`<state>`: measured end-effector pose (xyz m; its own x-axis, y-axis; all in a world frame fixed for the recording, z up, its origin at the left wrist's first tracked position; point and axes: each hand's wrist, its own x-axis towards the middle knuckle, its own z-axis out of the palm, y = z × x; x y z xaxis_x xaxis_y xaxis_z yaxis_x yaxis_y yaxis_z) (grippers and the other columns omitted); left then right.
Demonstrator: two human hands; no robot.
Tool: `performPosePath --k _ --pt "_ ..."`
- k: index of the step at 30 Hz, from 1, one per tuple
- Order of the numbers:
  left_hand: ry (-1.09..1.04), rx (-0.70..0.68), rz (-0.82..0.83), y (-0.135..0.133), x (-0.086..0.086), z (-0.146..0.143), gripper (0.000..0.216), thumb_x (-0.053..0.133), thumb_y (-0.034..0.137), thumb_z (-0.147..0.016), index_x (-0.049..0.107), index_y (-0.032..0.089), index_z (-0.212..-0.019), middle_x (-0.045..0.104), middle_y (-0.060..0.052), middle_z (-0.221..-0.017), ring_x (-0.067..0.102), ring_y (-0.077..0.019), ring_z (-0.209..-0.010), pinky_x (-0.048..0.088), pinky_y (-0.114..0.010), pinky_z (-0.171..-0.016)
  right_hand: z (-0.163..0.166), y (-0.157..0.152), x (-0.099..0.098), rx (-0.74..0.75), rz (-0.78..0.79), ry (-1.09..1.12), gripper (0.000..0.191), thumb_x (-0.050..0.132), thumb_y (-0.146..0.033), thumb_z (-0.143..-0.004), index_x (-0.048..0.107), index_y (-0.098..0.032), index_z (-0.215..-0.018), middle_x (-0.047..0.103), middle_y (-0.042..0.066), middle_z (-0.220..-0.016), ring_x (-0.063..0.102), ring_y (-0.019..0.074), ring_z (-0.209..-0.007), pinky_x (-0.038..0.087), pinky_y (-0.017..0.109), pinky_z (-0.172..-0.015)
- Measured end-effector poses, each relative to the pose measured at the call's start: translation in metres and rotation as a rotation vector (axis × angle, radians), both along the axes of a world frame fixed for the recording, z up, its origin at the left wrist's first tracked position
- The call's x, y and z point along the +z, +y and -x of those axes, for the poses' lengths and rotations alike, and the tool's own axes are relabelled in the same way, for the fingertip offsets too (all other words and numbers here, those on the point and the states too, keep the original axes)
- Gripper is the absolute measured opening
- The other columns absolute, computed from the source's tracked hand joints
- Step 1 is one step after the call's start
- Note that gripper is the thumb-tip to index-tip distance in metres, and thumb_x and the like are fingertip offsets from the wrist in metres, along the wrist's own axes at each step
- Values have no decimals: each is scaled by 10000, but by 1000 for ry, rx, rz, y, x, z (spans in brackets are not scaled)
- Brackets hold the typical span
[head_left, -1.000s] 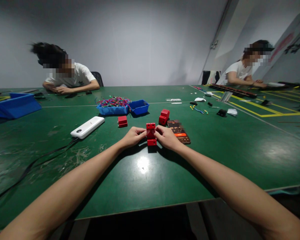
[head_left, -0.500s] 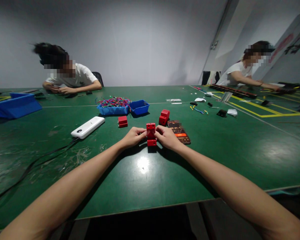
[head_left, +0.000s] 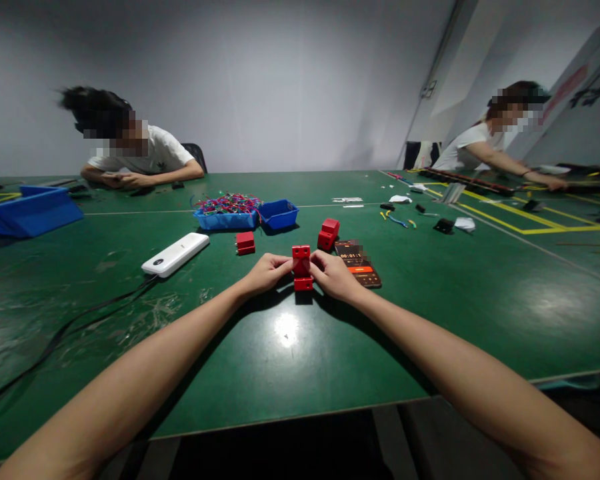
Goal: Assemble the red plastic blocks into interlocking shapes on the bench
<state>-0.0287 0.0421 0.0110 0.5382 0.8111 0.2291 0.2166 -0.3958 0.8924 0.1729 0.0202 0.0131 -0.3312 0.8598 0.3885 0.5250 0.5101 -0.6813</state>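
Note:
Between my hands stands a red block-shaped part [head_left: 301,267] with small dark holes at its top and bottom ends; its exact kind does not show. My left hand [head_left: 270,272] pinches its left side, thumb toward me. From the right, my right hand [head_left: 333,272] grips the opposite side with thumb and fingers. Just beyond my right hand is another red part [head_left: 329,234], tilted. A smaller red block [head_left: 245,243] with metal pins on its left side lies beyond my left hand. The phone [head_left: 359,264], showing a running timer, lies beside my right hand.
A white power bank [head_left: 176,255] with a black cable lies left. Farther back are a blue tray of coloured wires [head_left: 226,219], a blue bin [head_left: 279,215] and pliers [head_left: 397,220]. A larger blue bin [head_left: 30,212] stands far left. Two people sit across the green table [head_left: 260,373].
My hands and the red part stay almost still. The person at right has stretched an arm farther to the right; the person at left has shifted slightly left.

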Motion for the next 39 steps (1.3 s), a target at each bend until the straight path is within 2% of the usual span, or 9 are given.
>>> performPosePath --k 6,21,27,31,33,35,37,39 --pt "-10 -5 10 1 -2 0 532 544 570 -849 763 102 -975 725 -65 -802 616 -168 -719 478 -264 -695 -1 1 -1 -3 -19 -24 167 515 -292 -896 605 -154 -867 661 37 -779 576 151 -689 401 259 -649" --pt "4 16 3 -1 2 0 546 546 582 -835 771 92 -919 682 -34 -718 521 -119 -601 403 -221 -574 -1 0 0 15 -33 -37 147 523 -282 -898 610 -162 -892 675 40 -795 589 149 -697 415 256 -660" --pt "-3 28 21 0 0 -1 515 556 555 -821 762 92 -913 692 -36 -742 560 -140 -652 436 -239 -637 -1 1 0 5 -33 -52 122 528 -258 -891 607 -164 -887 672 34 -784 587 148 -691 410 254 -656" --pt "-13 115 23 2 -5 -3 448 485 455 -845 740 94 -773 680 -45 -710 581 -165 -678 472 -280 -698 -2 0 1 19 -33 -62 113 513 -225 -889 604 -164 -917 684 47 -820 596 155 -713 417 262 -680" --pt "11 214 -60 1 -5 -4 447 419 408 -870 727 102 -764 685 -69 -768 604 -192 -751 487 -311 -756 -2 -1 1 27 -38 -69 110 508 -206 -885 599 -168 -935 689 48 -831 600 155 -717 418 262 -686" --pt "73 359 -255 -2 -3 -5 416 410 387 -883 730 121 -873 686 -100 -963 609 -220 -921 471 -345 -886 -2 -1 1 31 -45 -75 103 506 -201 -884 593 -174 -931 687 40 -814 594 150 -696 414 256 -677" --pt "208 512 -482 -4 0 -6 377 446 378 -882 710 152 -1027 619 -120 -1196 551 -248 -1109 398 -393 -1022 -2 -2 2 32 -51 -76 90 509 -214 -887 588 -177 -908 680 33 -788 580 143 -663 407 252 -660" --pt "386 633 -628 -4 3 -5 395 486 376 -875 656 177 -1171 508 -131 -1370 459 -285 -1251 317 -450 -1095 -2 -2 2 32 -55 -80 89 511 -230 -892 583 -179 -898 676 32 -779 570 142 -647 401 251 -649"
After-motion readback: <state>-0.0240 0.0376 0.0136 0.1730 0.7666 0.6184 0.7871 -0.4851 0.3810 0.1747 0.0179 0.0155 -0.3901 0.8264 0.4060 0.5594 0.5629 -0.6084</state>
